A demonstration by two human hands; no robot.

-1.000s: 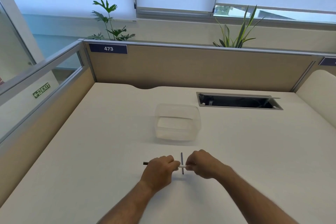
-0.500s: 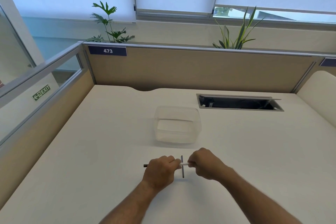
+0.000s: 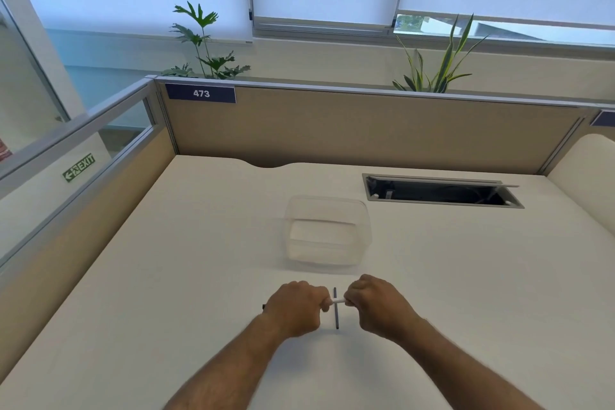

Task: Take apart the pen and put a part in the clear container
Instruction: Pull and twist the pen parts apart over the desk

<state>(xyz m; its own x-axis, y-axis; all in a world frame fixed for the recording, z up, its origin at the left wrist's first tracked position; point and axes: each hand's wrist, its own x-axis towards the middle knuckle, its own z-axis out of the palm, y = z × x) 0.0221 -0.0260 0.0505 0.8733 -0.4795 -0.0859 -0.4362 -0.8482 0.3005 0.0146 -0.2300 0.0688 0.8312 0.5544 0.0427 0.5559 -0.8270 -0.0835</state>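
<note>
A white pen (image 3: 338,300) lies crosswise between my two hands, just above the desk. My left hand (image 3: 296,308) is closed around its left part, and a dark tip sticks out past that fist on the left. My right hand (image 3: 376,303) grips the pen's right end. Only a short white stretch shows between the fists. Under the pen, a thin dark rod (image 3: 336,309) lies on the desk, pointing away from me. The clear container (image 3: 327,233) stands upright and open a little beyond my hands.
The white desk (image 3: 199,260) is walled by beige partitions at the back and left. An open cable slot (image 3: 442,191) is cut into the desk at the back right. A curved white panel (image 3: 585,183) rises at the right edge.
Both hands stay clasped on the pen and have shifted only slightly; the white stretch between the fists looks about the same. The dark rod has not moved.
</note>
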